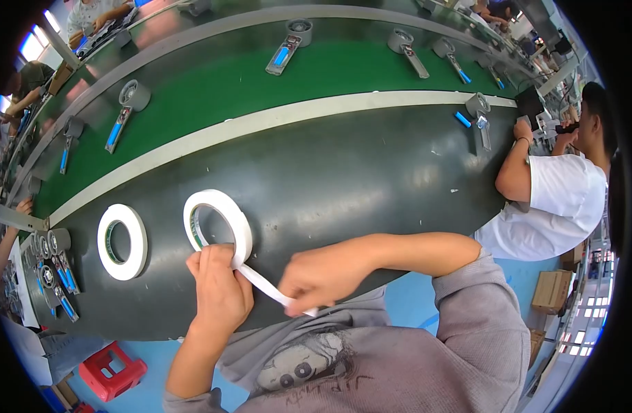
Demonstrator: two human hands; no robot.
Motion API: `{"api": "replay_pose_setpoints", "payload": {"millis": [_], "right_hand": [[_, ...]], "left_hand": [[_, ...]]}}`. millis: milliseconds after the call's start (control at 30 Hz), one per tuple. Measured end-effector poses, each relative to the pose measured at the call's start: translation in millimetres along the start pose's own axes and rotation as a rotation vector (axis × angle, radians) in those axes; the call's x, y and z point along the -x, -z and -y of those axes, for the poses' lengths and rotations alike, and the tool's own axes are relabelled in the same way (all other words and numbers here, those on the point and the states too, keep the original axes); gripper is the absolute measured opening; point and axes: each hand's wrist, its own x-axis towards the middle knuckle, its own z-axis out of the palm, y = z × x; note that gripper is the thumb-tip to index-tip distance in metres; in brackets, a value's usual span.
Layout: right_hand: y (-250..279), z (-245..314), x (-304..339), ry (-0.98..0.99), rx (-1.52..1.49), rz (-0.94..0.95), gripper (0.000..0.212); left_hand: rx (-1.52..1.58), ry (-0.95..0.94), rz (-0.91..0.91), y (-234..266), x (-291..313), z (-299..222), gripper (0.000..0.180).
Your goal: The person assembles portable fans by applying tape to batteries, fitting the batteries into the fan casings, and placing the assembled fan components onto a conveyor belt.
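My left hand [221, 288] grips the near edge of a white tape roll [240, 221] that stands tilted over the dark tabletop. A white strip of tape [266, 286] runs from the roll down to the right. At its far end, my right hand [324, 274] pinches the strip between closed fingers, near the table's front edge. The strip looks taut and slightly twisted. To the left, a second white tape roll [138, 241] lies by itself, untouched.
Beyond the table's pale rail [288, 107] runs a green conveyor belt [212, 76] with several grey handheld-fan halves [283, 55] bearing blue cylinders. More fan parts [58, 265] cluster at the far left. A co-worker in white [563, 193] sits at the right. A red stool [113, 372] stands below.
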Motion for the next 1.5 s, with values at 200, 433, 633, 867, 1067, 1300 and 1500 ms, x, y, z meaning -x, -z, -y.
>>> {"api": "replay_pose_setpoints", "payload": {"millis": [200,433,633,867,1067,1300,1500], "right_hand": [[165,-34,112,0.076,0.552,-1.320,0.020],[309,-106,258,-0.432,0.214,-1.742,0.065],[279,-103,232,-0.267,0.410,-1.604,0.031],[112,-60,177,-0.161,0.120,-1.162,0.020],[0,-56,118,-0.116,0.152,-1.327,0.024],[-54,-50,100,0.241,0.564,-1.572,0.039],[-66,-45,88,0.268,0.909,-1.488,0.021]], "left_hand": [[-0.062,0.074,0.016,4,-10,-2,0.039],[-0.059,0.069,0.057,8,-18,-3,0.030],[-0.021,0.072,0.058,10,-15,-5,0.035],[-0.059,0.048,0.085,7,-1,-10,0.032],[-0.097,0.052,0.151,16,22,-22,0.040],[0.160,0.014,0.048,16,-6,-53,0.033],[1.040,0.617,0.445,-26,-54,-102,0.026]]}}
